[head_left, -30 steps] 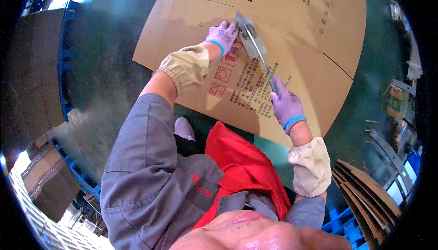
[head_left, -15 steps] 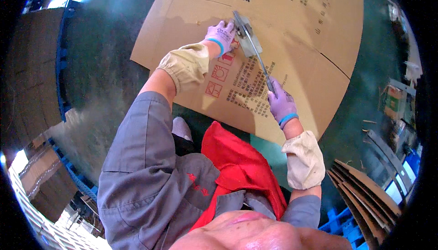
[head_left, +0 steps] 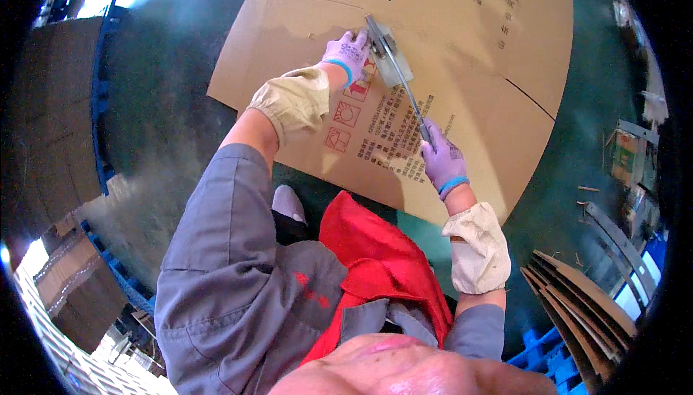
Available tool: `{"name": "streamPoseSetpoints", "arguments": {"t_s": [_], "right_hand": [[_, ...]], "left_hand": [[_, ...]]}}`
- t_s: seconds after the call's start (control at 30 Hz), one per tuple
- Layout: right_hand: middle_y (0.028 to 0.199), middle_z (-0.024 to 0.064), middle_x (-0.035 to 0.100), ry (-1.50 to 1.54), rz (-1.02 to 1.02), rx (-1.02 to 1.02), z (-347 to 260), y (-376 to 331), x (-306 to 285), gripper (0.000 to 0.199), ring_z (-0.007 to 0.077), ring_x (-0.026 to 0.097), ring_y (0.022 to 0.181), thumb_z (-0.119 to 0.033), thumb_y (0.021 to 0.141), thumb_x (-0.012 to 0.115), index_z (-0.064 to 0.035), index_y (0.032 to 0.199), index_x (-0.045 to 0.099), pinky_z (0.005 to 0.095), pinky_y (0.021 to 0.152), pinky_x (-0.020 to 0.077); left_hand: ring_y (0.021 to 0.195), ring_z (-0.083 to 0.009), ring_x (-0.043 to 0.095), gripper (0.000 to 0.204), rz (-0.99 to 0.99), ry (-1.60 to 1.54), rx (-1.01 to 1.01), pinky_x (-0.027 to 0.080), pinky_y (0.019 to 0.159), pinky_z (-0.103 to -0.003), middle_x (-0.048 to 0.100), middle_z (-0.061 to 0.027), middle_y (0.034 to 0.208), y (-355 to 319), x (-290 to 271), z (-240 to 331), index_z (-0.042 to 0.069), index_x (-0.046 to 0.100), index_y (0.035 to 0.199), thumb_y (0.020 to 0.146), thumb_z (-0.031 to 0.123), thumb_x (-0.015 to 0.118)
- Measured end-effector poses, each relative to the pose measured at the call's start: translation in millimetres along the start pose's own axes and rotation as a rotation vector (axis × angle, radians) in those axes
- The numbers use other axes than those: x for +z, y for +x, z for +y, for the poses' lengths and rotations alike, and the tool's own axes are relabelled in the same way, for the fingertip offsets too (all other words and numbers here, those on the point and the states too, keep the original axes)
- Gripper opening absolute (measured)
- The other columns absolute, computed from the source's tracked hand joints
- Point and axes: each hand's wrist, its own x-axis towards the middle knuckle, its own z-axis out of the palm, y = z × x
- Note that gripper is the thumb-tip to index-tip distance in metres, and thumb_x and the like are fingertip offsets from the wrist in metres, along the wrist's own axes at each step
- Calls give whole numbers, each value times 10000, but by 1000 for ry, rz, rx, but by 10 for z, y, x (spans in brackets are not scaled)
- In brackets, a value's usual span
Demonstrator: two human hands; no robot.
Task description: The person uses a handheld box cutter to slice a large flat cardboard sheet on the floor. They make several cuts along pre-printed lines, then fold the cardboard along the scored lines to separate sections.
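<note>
A large flat sheet of brown cardboard [head_left: 498, 142], printed with dark lettering and red symbols, lies in front of me. On it rests a long-handled metal tool [head_left: 405, 81] with a dark head at its far end and a slim rod running back toward me. A flat pale plate [head_left: 395, 70] lies beneath the rod. My right hand [head_left: 443, 158], in a purple glove, is closed around the near end of the handle. At the tool's head, my left hand [head_left: 346, 54], also purple-gloved, has its fingers bent against the left side; its fingertips are partly hidden.
Cardboard stacks [head_left: 54, 121] stand at the left beside a blue pallet [head_left: 99, 92]. Cut cardboard sheets [head_left: 570, 308] lean at the lower right above another blue pallet [head_left: 545, 362]. A curved grey strip [head_left: 621, 243] lies at the right on the dark green floor [head_left: 170, 56].
Hardly anything differs: the whole view has shifted slightly, and both hands keep their places on the tool.
</note>
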Motion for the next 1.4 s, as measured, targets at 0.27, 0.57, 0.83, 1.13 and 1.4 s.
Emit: {"name": "streamPoseSetpoints", "arguments": {"t_s": [0.27, 0.57, 0.83, 1.13, 1.4], "right_hand": [[1243, 189, 603, -28, -33, 51, -69, 9, 61, 503, 381, 606, 1080, -263, 964, 487, -208, 1439, 329, 475, 925, 478], [1160, 201, 637, 183, 32, 45, 68, -45, 223, 513, 368, 634, 1023, -291, 922, 547, -203, 1413, 427, 463, 881, 499], [669, 57, 569, 644, 6, 428, 724, -1531, -478, 518, 123, 487, 464, -160, 860, 563, -205, 1374, 515, 295, 425, 425], [654, 49, 569, 1047, 302, 491, 958, -2983, -282, 584, 103, 458, 395, -149, 842, 600, -43, 1397, 457, 246, 328, 367], [600, 33, 537, 987, 631, 326, 1089, -3623, -214, 624, 89, 442, 379, -230, 858, 618, -23, 1412, 419, 234, 311, 339]], "left_hand": [[1364, -339, 341, 785, 18, 37, 0, 459, 993, -485, 276, -92, 1522, 4, 56, -15, 115, 422, 1412, 772, 455, 722], [1400, -335, 281, 868, 51, -57, -18, 386, 1057, -524, 231, -90, 1549, -59, 169, -123, 127, 360, 1464, 770, 509, 714], [1288, -343, 410, 789, 243, 87, 731, 305, 1058, -602, 463, -93, 1394, -1519, 572, 1062, 164, 556, 1305, 635, 538, 740], [1266, -318, 404, 322, 636, 123, 1007, 376, 985, -658, 483, -61, 1344, -1645, 1753, 1625, 213, 626, 1120, 812, 292, 573], [1240, -312, 430, 344, 681, 263, 898, 372, 980, -648, 504, -74, 1308, -2189, 1314, 1782, 173, 619, 1127, 807, 284, 556]]}}
